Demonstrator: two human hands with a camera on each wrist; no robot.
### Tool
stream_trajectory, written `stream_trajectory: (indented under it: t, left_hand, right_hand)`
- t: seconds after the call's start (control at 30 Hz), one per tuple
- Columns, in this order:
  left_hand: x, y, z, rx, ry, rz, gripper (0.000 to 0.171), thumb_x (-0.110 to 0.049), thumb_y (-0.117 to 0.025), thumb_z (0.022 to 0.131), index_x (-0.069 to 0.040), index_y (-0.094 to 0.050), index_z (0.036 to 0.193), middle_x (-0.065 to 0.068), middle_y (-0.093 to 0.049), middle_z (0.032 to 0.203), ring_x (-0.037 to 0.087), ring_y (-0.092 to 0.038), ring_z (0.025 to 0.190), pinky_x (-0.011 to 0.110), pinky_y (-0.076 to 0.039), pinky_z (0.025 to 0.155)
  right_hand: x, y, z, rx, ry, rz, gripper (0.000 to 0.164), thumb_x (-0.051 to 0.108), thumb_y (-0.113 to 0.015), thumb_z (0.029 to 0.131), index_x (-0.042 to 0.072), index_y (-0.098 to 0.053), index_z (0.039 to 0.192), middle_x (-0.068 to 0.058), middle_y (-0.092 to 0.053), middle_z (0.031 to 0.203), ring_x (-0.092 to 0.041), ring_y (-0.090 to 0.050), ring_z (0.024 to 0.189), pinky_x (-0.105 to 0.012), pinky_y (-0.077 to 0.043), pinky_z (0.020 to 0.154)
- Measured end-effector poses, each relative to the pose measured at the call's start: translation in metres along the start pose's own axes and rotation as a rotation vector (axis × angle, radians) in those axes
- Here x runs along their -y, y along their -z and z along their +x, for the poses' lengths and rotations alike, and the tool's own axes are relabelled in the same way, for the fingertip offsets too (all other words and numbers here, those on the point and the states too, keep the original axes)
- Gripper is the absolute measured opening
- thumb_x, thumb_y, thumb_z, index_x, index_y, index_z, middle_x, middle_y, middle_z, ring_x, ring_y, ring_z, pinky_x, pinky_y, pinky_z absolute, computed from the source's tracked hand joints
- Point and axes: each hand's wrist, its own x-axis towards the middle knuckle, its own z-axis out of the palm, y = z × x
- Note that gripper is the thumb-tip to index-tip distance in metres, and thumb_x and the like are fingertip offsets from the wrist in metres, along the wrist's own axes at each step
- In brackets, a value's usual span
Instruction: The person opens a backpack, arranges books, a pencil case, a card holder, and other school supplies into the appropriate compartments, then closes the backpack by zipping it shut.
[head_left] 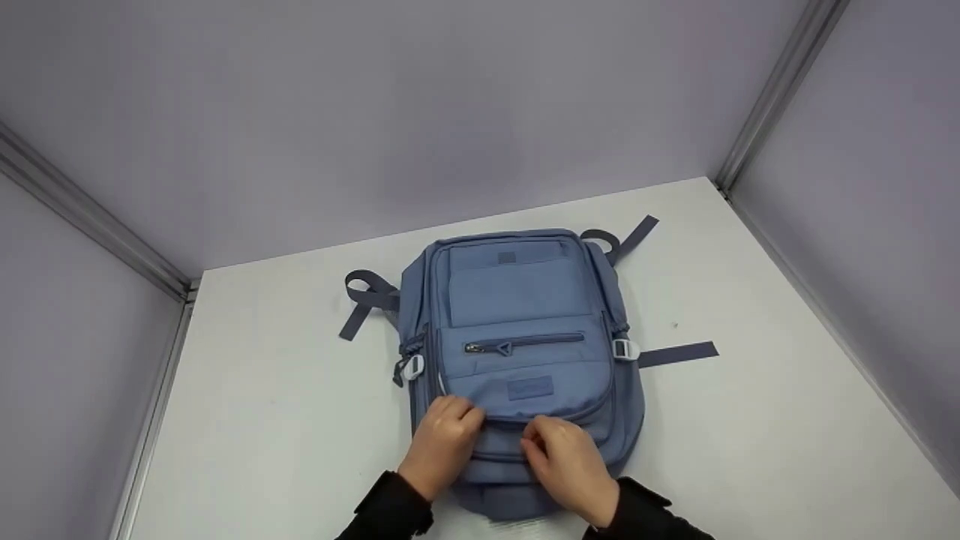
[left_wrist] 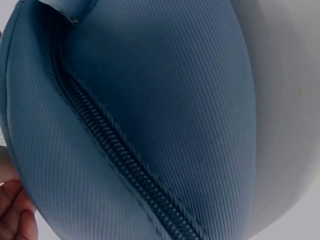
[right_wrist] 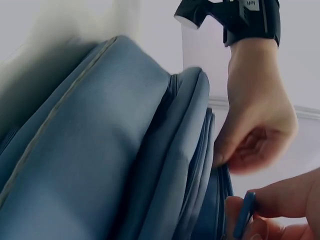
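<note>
A blue backpack [head_left: 525, 292] lies front side up on a white table. My left hand [head_left: 442, 442] grips the edge of its front pocket near the lower left corner, thumb against curled fingers. In the right wrist view, the same left hand [right_wrist: 260, 130] holds the fabric edge. My right hand [head_left: 566, 465] is at the pocket's lower edge, right of the left hand. Its thumb and finger pinch a small flat blue piece [right_wrist: 245, 215] that looks like a zipper pull. A dark zipper [left_wrist: 120, 150] runs along the bag in the left wrist view.
Dark straps [head_left: 679, 354] spread out from both sides of the backpack, with white buckles [head_left: 625, 349] on its sides. A short front zipper [head_left: 525, 343] sits above a stitched label [head_left: 530, 388]. Pale panels [head_left: 450, 112] enclose the table at the back and sides.
</note>
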Motion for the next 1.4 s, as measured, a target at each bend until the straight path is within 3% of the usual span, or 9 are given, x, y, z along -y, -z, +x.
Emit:
stream_trajectory:
  t: [0.27,0.43,0.6,0.8,0.97,1.13,1.27,1.4]
  left_hand:
    - [-0.005,0.002,0.001,0.021,0.038,-0.022,0.022,-0.001,-0.080,0.071,-0.012,-0.061,0.072,-0.001,-0.056,0.073,0.014,-0.053,0.066,0.029,-0.046,0.067]
    - [-0.021,0.005,0.008,0.071,0.075,-0.082,0.027,-0.011,-0.087,0.067,-0.017,-0.068,0.086,-0.002,-0.058,0.082,0.013,-0.052,0.073,0.029,-0.044,0.070]
    - [-0.038,0.001,0.016,0.099,0.082,-0.138,0.019,-0.014,-0.083,0.075,-0.020,-0.069,0.086,-0.004,-0.056,0.081,0.011,-0.047,0.071,0.025,-0.036,0.068]
    - [-0.046,-0.005,0.019,0.063,0.092,-0.156,0.017,-0.013,-0.082,0.073,-0.020,-0.068,0.079,-0.005,-0.054,0.074,0.010,-0.044,0.067,0.024,-0.034,0.066]
    - [-0.049,-0.006,0.017,0.049,0.114,-0.182,0.022,-0.006,-0.080,0.071,-0.020,-0.068,0.082,-0.005,-0.057,0.076,0.010,-0.048,0.069,0.025,-0.038,0.067]
    - [-0.051,-0.003,0.015,0.043,0.155,-0.273,0.024,0.001,-0.078,0.073,-0.018,-0.067,0.084,-0.004,-0.057,0.076,0.009,-0.048,0.067,0.024,-0.037,0.067]
    - [-0.052,0.003,0.013,0.038,0.169,-0.321,0.027,0.002,-0.078,0.071,-0.016,-0.066,0.086,-0.004,-0.057,0.076,0.009,-0.046,0.066,0.023,-0.035,0.066]
    - [-0.055,0.009,0.010,0.033,0.174,-0.332,0.026,-0.002,-0.081,0.072,-0.016,-0.066,0.089,-0.004,-0.059,0.078,0.008,-0.049,0.069,0.023,-0.039,0.067]
  right_hand:
    - [0.005,0.000,0.008,0.076,-0.029,0.092,0.007,0.010,-0.065,0.093,0.011,-0.065,0.087,0.000,-0.064,0.075,-0.004,-0.055,0.064,-0.022,-0.043,0.059]
    - [0.001,0.012,0.005,0.080,-0.038,0.169,0.006,0.012,-0.068,0.092,0.011,-0.067,0.087,0.000,-0.066,0.076,0.000,-0.051,0.062,-0.020,-0.043,0.059]
    - [0.001,0.022,-0.003,0.054,-0.049,0.270,0.005,0.016,-0.069,0.093,0.011,-0.068,0.092,-0.003,-0.069,0.083,0.003,-0.045,0.057,-0.019,-0.040,0.054]
    - [0.000,0.030,-0.015,-0.015,0.060,0.289,0.007,0.016,-0.070,0.092,0.011,-0.067,0.096,-0.003,-0.070,0.084,0.002,-0.051,0.061,-0.020,-0.045,0.055]
    - [-0.008,0.037,-0.019,-0.119,0.200,0.188,0.011,0.009,-0.072,0.089,0.010,-0.067,0.098,0.001,-0.067,0.084,0.000,-0.056,0.067,-0.021,-0.048,0.058]
    - [-0.026,0.041,-0.014,-0.238,0.250,-0.081,0.025,0.001,-0.080,0.076,0.012,-0.067,0.095,0.004,-0.065,0.087,-0.008,-0.058,0.076,-0.024,-0.050,0.066]
    - [-0.036,0.038,-0.010,-0.244,0.278,-0.219,0.035,0.001,-0.085,0.069,0.013,-0.068,0.096,0.003,-0.064,0.096,-0.013,-0.057,0.087,-0.030,-0.049,0.075]
    - [-0.040,0.031,-0.008,-0.222,0.320,-0.273,0.038,0.003,-0.087,0.067,0.014,-0.068,0.098,0.002,-0.063,0.100,-0.014,-0.056,0.090,-0.033,-0.049,0.078]
